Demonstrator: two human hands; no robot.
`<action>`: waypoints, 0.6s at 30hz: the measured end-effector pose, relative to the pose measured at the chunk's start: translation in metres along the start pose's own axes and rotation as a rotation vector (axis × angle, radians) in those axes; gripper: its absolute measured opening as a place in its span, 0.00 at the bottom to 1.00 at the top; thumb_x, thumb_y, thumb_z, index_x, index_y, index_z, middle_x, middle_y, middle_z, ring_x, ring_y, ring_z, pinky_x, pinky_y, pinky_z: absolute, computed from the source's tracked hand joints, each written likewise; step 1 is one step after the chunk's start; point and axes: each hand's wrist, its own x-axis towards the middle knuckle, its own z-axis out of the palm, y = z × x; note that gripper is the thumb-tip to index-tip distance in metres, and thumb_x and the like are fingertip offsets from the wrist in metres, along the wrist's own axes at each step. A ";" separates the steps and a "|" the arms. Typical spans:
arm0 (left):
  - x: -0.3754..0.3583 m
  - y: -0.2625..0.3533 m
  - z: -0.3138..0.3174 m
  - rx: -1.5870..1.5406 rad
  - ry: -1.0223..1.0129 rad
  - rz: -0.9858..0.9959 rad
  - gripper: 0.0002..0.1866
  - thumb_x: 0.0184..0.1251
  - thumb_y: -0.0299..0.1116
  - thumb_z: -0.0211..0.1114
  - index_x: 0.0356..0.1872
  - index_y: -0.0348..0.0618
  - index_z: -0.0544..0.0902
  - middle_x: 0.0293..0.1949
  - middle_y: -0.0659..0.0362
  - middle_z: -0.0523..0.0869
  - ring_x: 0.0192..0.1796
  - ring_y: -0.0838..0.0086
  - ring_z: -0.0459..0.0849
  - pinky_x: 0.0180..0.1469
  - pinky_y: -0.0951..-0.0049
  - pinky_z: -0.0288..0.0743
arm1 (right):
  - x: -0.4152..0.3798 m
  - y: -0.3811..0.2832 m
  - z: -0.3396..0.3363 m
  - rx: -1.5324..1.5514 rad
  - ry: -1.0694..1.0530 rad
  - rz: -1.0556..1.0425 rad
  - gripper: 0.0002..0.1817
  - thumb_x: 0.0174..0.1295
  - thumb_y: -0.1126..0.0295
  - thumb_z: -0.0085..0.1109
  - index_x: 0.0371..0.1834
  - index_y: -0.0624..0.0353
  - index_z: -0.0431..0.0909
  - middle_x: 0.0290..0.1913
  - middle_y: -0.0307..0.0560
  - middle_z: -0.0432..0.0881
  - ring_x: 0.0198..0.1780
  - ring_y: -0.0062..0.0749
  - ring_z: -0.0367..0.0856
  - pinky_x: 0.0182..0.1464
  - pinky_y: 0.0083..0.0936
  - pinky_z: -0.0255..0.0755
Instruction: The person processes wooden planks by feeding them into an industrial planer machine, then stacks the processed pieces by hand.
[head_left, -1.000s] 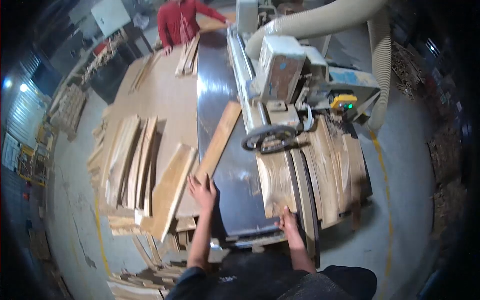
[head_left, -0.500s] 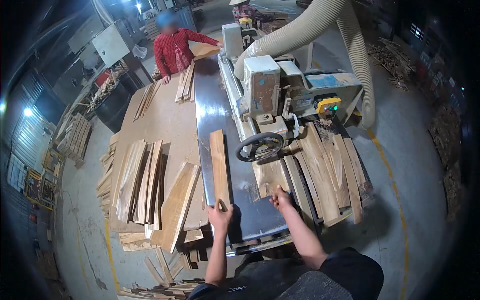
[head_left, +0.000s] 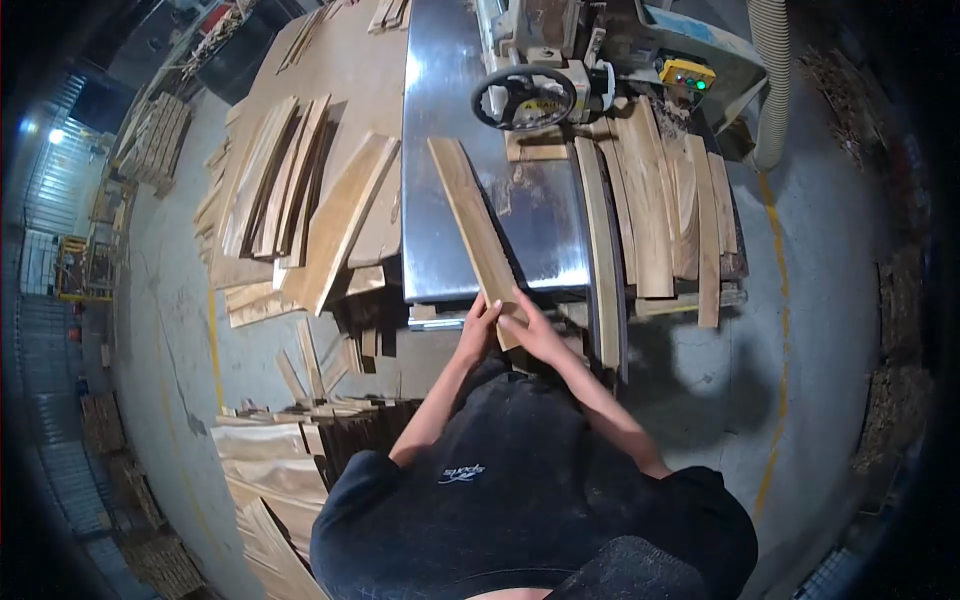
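Over shiny metal table [head_left: 545, 235], board [head_left: 474, 222], long, narrow, tan

A hand could have passed forward over bare metal on either side of the narrow board [head_left: 465, 210], which slanted across the bench [head_left: 550, 225] with its near end filling the space between the left hand [head_left: 480, 328] and the right hand [head_left: 528, 330]. The right-hand lane was bounded by a long strip [head_left: 598, 245] at the side, and farther up by a short piece [head_left: 537, 153] and the handwheel [head_left: 523, 126]. Leftward, the angled wide board [head_left: 350, 220] and upright-leaning slats [head_left: 280, 185] obstructed low movement across the brown sheet [head_left: 360, 90].
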 end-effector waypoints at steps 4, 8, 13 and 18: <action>-0.016 -0.010 0.009 0.115 -0.023 -0.100 0.31 0.77 0.41 0.55 0.77 0.50 0.58 0.61 0.55 0.74 0.58 0.72 0.73 0.62 0.72 0.66 | -0.056 -0.025 -0.012 0.099 -0.229 0.045 0.36 0.68 0.64 0.60 0.74 0.65 0.55 0.65 0.53 0.71 0.66 0.32 0.67 0.66 0.29 0.65; -0.022 -0.022 0.031 1.388 0.054 0.313 0.29 0.68 0.53 0.60 0.69 0.60 0.73 0.73 0.33 0.54 0.74 0.38 0.53 0.72 0.44 0.49 | -0.087 0.026 -0.025 0.726 -0.211 0.670 0.23 0.69 0.69 0.58 0.65 0.62 0.67 0.57 0.50 0.77 0.58 0.42 0.81 0.55 0.31 0.76; 0.007 -0.054 0.055 1.595 -0.058 0.472 0.31 0.64 0.60 0.61 0.68 0.69 0.73 0.74 0.34 0.55 0.77 0.41 0.47 0.72 0.40 0.44 | -0.110 0.085 -0.022 1.159 -0.049 0.678 0.15 0.69 0.67 0.58 0.55 0.59 0.75 0.49 0.47 0.82 0.50 0.43 0.85 0.46 0.31 0.82; 0.057 -0.060 0.077 1.578 -0.089 0.475 0.30 0.67 0.60 0.57 0.69 0.65 0.72 0.74 0.31 0.50 0.78 0.42 0.44 0.72 0.40 0.41 | -0.095 0.071 -0.022 1.367 0.381 0.602 0.13 0.68 0.63 0.61 0.50 0.56 0.75 0.44 0.45 0.81 0.36 0.34 0.83 0.41 0.25 0.80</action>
